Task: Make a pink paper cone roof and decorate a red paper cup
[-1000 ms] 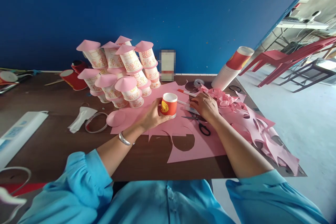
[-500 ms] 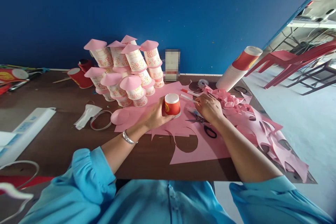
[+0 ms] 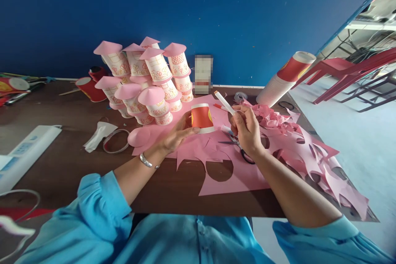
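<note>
My left hand grips a red paper cup with yellow patches and white bands at top and bottom, held above the pink paper. In my right hand is a white marker with an orange end pointing up and left, to the right of the cup. Another marker, with a red end, lies on the paper behind it. Scissors with black handles lie below my right hand, partly covered by it. Just left of my left hand rests a pink paper cone.
Stacked decorated cups with pink cone roofs stand at back left. A tall cup stack leans at back right, beside pink paper scraps. Tape rolls, a white packet and a power strip lie left.
My right hand has raised the white marker off the paper and turned it upward. The cup in my left hand has been lifted and rotated, with its yellow emblem moving out of view.
</note>
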{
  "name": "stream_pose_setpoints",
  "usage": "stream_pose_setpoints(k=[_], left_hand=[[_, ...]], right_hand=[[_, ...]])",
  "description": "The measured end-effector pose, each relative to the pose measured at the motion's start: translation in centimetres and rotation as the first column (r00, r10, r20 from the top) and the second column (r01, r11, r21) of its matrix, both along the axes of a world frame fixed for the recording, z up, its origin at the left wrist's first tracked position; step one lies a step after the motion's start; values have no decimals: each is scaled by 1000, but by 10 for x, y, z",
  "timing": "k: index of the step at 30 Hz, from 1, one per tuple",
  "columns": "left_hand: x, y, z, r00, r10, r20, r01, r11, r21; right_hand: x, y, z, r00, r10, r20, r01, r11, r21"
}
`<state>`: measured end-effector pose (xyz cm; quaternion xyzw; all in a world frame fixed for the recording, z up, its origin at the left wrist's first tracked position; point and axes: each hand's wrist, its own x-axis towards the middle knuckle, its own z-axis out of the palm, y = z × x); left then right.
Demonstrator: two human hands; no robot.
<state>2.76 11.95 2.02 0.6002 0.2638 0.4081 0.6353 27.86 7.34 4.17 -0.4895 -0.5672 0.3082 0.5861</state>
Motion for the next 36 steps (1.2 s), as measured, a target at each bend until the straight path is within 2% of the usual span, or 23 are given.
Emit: stream_pose_setpoints(k=[4,6,9,13,20,23,29,32,36], left_hand=[[-3,2,-2,999,-19,-31,19,1000,16],[-3,2,-3,998,-3,-63,6,999,45],[0,2,-5,988,80,-132,-62,989,138],[4,1,-11,940,228,-254,-146,941,305],[3,3,-25,862,362,-354,-139,843,520],[2,2,-21,863,401,-308,-157,792,590],[1,-9,2,877,476,-70,-267,602,753],[4,-15,8,875,485,-6,-318,583,748],[5,-20,8,837,547,-11,-368,580,727]], right_hand=[[-6,2,2,964,110,-243,-131,988,-75],[-6,2,2,947,115,-299,-150,984,-99],[-5,4,-1,933,94,-346,-144,982,-121],[-4,5,-2,919,94,-383,-148,982,-115],[-9,1,2,888,206,-411,-292,943,-157],[-9,-1,4,878,233,-419,-325,932,-163],[-7,-1,3,868,252,-428,-359,914,-189],[-7,0,1,865,290,-409,-392,900,-192],[-7,0,0,859,320,-400,-425,881,-210]])
